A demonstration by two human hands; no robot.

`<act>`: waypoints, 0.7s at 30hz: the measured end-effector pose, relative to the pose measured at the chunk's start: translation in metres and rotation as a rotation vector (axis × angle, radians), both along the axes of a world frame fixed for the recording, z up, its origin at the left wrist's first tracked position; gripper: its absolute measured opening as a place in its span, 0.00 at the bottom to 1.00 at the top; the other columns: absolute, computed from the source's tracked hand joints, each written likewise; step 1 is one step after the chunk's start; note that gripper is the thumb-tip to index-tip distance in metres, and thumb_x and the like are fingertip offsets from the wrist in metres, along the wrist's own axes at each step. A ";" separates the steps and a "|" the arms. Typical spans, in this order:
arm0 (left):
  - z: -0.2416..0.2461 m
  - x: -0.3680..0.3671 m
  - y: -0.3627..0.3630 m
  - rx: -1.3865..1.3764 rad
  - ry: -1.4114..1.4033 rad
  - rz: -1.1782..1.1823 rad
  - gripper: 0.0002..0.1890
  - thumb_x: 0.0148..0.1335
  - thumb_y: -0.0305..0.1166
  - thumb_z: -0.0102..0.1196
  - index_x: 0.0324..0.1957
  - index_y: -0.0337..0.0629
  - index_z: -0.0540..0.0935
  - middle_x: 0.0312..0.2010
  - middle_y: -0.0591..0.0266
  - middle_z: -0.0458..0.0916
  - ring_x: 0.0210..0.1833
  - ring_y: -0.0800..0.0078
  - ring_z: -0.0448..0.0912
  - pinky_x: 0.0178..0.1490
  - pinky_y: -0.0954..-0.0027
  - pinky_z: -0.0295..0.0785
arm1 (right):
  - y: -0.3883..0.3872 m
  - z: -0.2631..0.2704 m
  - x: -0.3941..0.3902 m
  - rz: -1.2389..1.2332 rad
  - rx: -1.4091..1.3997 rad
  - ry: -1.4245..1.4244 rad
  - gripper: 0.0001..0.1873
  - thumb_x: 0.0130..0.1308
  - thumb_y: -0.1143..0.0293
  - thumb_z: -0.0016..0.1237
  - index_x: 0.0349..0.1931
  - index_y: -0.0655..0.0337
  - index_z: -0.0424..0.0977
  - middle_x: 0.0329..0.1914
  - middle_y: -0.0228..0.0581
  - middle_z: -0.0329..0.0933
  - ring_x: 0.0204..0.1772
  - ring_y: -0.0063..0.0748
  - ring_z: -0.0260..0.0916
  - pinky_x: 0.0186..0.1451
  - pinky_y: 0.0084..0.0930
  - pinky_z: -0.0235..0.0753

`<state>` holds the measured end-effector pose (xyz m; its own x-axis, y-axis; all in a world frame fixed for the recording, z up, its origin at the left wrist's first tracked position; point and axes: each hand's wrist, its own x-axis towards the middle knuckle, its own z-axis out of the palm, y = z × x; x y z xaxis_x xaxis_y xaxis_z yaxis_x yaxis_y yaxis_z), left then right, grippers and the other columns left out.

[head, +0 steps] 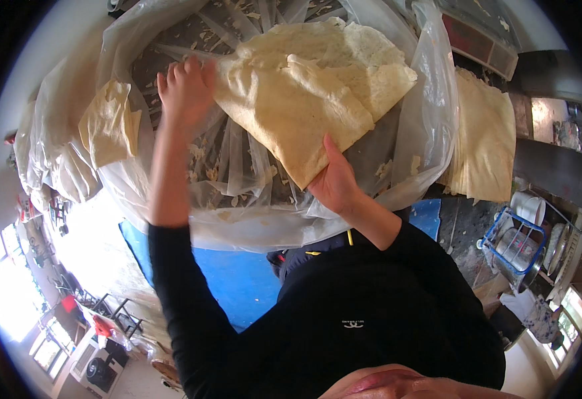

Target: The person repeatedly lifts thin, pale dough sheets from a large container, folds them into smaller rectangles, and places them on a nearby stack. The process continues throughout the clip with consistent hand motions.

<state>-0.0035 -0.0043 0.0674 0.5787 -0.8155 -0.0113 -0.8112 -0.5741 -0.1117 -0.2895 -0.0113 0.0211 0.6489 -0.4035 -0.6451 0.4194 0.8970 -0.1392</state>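
Note:
A large, thin sheet of flatbread (301,95), pale yellow and folded over itself in layers, lies in front of me on clear plastic sheeting (241,169). Its near corner is pinched by my right hand (338,182), thumb on top and the other fingers underneath. My left hand (186,92) is blurred, just left of the bread's left edge. Its fingers look apart, and no thing shows in them. Loose flakes and crumbs of bread are scattered over the plastic.
Right of the plastic is a stack of folded flatbread sheets (485,139). A smaller folded piece (111,122) rests on the plastic's left rim. A blue-framed rack (515,244) with metal vessels stands right. A blue mat (236,279) covers the floor. Another person (535,314) is at far right.

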 end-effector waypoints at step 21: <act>-0.049 -0.168 0.048 -1.197 0.988 0.296 0.37 0.69 0.36 0.60 0.73 0.33 0.60 0.72 0.45 0.63 0.78 0.55 0.55 0.77 0.52 0.52 | -0.110 -0.011 -0.026 0.994 -2.359 0.937 0.37 0.73 0.52 0.47 0.77 0.53 0.53 0.82 0.34 0.51 0.85 0.37 0.41 0.84 0.40 0.42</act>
